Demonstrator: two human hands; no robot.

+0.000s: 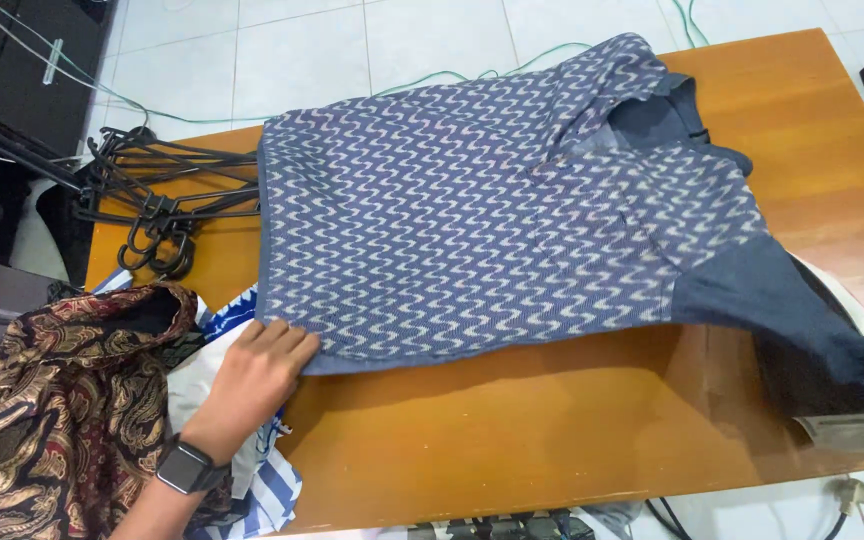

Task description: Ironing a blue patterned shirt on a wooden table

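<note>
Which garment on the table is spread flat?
The blue zigzag-patterned shirt, held by the left hand at its hem. The brown paisley garment and blue-and-white striped cloth lie bunched at the table's edge.

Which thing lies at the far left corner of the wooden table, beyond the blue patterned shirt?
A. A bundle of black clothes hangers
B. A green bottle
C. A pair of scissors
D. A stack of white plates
A. A bundle of black clothes hangers lies on the wooden table just left of the blue patterned shirt, whose hem the left hand holds.
</note>
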